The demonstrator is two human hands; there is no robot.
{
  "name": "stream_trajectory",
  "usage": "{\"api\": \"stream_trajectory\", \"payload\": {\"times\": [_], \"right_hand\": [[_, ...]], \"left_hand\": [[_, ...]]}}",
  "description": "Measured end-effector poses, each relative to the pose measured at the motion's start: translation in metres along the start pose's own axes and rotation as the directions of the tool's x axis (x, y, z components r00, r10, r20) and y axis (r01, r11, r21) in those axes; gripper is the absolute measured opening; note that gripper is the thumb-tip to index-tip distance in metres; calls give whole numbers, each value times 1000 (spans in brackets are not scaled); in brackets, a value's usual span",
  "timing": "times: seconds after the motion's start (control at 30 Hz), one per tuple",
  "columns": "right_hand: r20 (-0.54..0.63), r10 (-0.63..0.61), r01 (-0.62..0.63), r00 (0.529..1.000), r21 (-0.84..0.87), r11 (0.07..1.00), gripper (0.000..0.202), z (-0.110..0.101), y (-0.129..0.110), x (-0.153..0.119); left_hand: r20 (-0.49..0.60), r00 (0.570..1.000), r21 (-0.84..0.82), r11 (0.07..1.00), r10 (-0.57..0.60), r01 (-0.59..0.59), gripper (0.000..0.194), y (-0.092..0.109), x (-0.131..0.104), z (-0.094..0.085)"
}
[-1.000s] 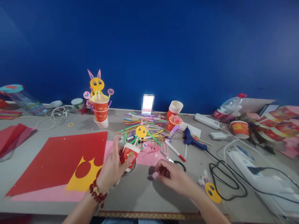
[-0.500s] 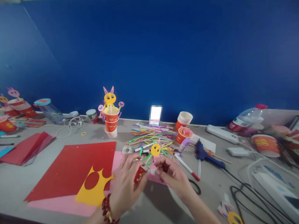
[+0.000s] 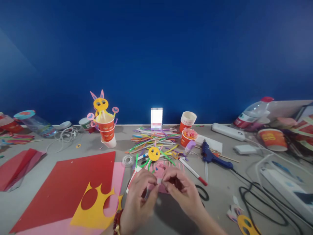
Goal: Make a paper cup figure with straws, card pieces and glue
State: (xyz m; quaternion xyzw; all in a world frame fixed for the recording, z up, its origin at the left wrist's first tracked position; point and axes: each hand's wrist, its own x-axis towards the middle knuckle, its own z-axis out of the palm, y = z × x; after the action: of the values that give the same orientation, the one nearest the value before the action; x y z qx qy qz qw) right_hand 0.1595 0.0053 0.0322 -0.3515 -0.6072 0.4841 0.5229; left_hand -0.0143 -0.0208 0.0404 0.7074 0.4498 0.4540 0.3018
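My left hand [image 3: 143,191], with a dark red bead bracelet [image 3: 117,222] at the wrist, is closed in a pinch. Facing it, my right hand [image 3: 182,187] pinches too. Between the fingertips is a small whitish piece [image 3: 159,180], too small to name for sure. A red and white object [image 3: 133,178], perhaps a paper cup, is mostly hidden behind my left hand. Just beyond the fingers are a yellow smiley-face paper cutout [image 3: 154,153] with green strips around it and pink paper pieces [image 3: 164,165].
Left lie red sheets [image 3: 63,186] and a yellow sheet with cut-out holes [image 3: 97,209]. Behind stand a stacked-cup figure [image 3: 107,127], a pile of coloured sticks [image 3: 156,138] and paper cups [image 3: 187,121]. To the right are a marker [image 3: 193,171], a blue glue gun [image 3: 215,160] and cables [image 3: 259,199].
My left fingers have closed to the small piece and meet my right fingertips. The red object has shifted to the far side of my left hand. The view has turned slightly right.
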Motion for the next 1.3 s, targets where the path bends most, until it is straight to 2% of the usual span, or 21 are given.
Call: {"api": "stream_trajectory", "payload": {"times": [0.13, 0.23, 0.37, 0.6, 0.73, 0.8, 0.93, 1.17, 1.3], "right_hand": [[58, 33, -30, 998, -52, 998, 4, 2, -2, -1], [85, -88, 105, 992, -223, 969, 7, 1, -4, -1], [173, -213, 266, 962, -400, 877, 13, -1, -8, 2], [336, -230, 375, 914, -478, 794, 19, -4, -17, 5], [398, -267, 459, 878, -539, 707, 17, -5, -17, 4], [405, -272, 471, 873, -557, 683, 17, -6, -16, 4], [408, -258, 460, 876, -547, 699, 17, -8, -16, 3], [406, -255, 461, 877, -565, 685, 15, -8, -14, 3], [364, -328, 486, 872, -558, 673, 14, -4, -10, 3]], "left_hand": [[-9, 1000, -14, 1000, 9, -9, 11, -2, -3, 0], [-12, 1000, -14, 1000, 6, -6, 12, -3, -3, -1], [-10, 1000, 58, 998, 20, -19, 12, -2, -3, -3], [34, 990, 272, 952, 137, -141, 13, -1, -5, -3], [48, 987, 312, 936, 156, -163, 14, 1, -5, -3], [53, 988, 305, 940, 146, -155, 14, 1, -5, -2], [57, 992, 282, 952, 109, -120, 15, 0, -5, -2], [68, 989, 292, 945, 133, -147, 15, 1, -5, -2], [61, 989, 285, 947, 135, -147, 14, 2, -5, -1]]}}
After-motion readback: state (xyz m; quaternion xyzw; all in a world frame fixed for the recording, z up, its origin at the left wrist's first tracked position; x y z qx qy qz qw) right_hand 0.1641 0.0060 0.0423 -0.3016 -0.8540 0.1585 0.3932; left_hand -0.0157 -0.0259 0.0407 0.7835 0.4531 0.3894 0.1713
